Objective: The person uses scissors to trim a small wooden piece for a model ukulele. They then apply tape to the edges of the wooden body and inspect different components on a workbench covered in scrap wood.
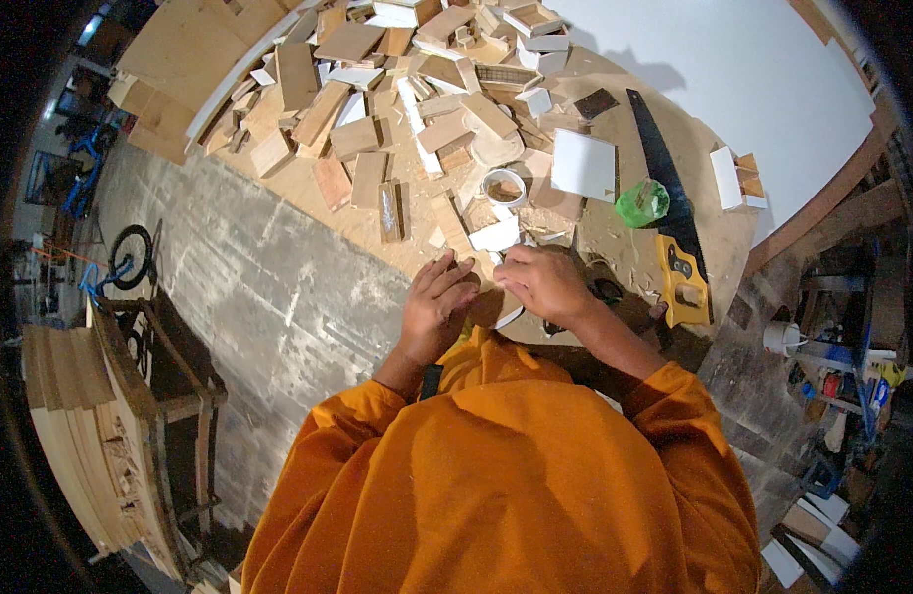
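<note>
My left hand (439, 309) is closed, its bent fingers at the near end of a narrow wooden strip (450, 220) that points away from me. Close beside it, my right hand (547, 284) has its fingers pinched together. Whatever those fingers hold is hidden, though a small white bit shows by their tips. Just beyond both hands lies a white flat piece (496, 235) with a rounded edge. A roll of white tape (504, 187) rests behind that piece. Under my hands, part of a rounded pale object shows, mostly covered.
A heap of wooden offcuts (357, 137) covers the far left of the worktable. To the right lie a handsaw with a yellow handle (682, 282), a green cup-like container (642, 203) and a white square panel (584, 164). A wooden frame stand (159, 396) is on the left floor.
</note>
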The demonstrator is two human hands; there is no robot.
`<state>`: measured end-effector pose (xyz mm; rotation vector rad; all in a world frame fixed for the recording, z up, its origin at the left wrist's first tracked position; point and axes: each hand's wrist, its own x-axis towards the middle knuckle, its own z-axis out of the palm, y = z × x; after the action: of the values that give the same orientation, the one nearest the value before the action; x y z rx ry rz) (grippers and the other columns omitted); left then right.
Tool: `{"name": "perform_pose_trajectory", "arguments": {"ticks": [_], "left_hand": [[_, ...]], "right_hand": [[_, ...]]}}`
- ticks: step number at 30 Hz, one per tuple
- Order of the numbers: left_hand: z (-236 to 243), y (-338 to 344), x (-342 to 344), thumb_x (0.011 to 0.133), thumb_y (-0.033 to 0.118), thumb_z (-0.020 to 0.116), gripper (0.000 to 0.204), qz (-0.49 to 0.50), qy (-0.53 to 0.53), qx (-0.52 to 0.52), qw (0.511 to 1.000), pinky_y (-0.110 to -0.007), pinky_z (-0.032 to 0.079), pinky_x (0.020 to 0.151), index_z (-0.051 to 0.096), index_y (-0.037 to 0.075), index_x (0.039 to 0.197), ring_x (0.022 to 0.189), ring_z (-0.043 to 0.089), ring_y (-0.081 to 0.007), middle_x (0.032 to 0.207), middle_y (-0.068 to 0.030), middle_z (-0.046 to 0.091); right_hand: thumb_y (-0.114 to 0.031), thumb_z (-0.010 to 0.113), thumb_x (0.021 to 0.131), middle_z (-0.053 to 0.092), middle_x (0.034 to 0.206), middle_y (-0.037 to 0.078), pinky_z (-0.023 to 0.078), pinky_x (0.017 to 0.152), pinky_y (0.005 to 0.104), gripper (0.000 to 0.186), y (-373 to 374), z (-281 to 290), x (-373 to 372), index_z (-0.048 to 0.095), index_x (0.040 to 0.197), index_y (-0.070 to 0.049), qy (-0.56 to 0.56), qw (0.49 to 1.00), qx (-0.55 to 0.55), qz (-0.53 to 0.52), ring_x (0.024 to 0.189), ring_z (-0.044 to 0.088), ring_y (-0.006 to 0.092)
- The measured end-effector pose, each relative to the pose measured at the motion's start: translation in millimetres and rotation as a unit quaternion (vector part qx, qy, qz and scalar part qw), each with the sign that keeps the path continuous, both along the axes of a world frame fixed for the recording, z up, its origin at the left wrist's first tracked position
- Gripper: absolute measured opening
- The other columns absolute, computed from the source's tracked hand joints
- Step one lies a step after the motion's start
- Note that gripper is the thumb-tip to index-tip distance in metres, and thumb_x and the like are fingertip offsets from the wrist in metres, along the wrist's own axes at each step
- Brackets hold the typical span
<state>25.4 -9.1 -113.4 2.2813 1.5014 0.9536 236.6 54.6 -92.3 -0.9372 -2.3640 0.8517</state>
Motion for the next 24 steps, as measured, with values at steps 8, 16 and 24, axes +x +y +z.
{"name": "perform_pose_trajectory", "arguments": {"ticks": [8, 16, 24], "left_hand": [[-0.5, -0.4, 2.4, 0.076, 0.007, 0.069, 0.016, 0.006, -0.003, 0.013, 1.0, -0.046, 0.042, 0.096, 0.064, 0.007, 0.091, 0.118, 0.052, -0.0329, 0.116, -0.0082, 0.063], [0.5, -1.8, 5.1, 0.077, 0.007, 0.068, 0.013, 0.015, -0.01, 0.013, 1.0, -0.046, 0.042, 0.096, 0.065, 0.008, 0.09, 0.116, 0.053, -0.0332, 0.115, -0.0085, 0.063], [-0.7, -2.8, 6.8, 0.078, 0.007, 0.066, 0.01, 0.027, -0.048, -0.011, 0.998, -0.046, 0.042, 0.096, 0.065, 0.007, 0.089, 0.116, 0.053, -0.0335, 0.114, -0.0093, 0.063]], "right_hand": [[-0.012, 0.062, 0.081, 0.057, 0.083, 0.011, 0.047, 0.064, 0.0386, 0.012, -1.5, -1.1, -0.1, 0.065, 0.09, -0.004, 0.003, 1.0, 0.002, -0.004, 0.075, 0.06, 0.0305], [-0.015, 0.061, 0.081, 0.057, 0.081, 0.009, 0.048, 0.065, 0.0411, 0.01, -2.6, -3.8, -0.6, 0.065, 0.087, -0.008, -0.022, 1.0, 0.009, -0.021, 0.076, 0.061, 0.031], [-0.016, 0.061, 0.081, 0.059, 0.082, 0.009, 0.048, 0.066, 0.0402, 0.01, -2.9, -5.8, -3.8, 0.065, 0.086, -0.009, -0.009, 0.999, -0.001, -0.039, 0.076, 0.061, 0.031]]}}
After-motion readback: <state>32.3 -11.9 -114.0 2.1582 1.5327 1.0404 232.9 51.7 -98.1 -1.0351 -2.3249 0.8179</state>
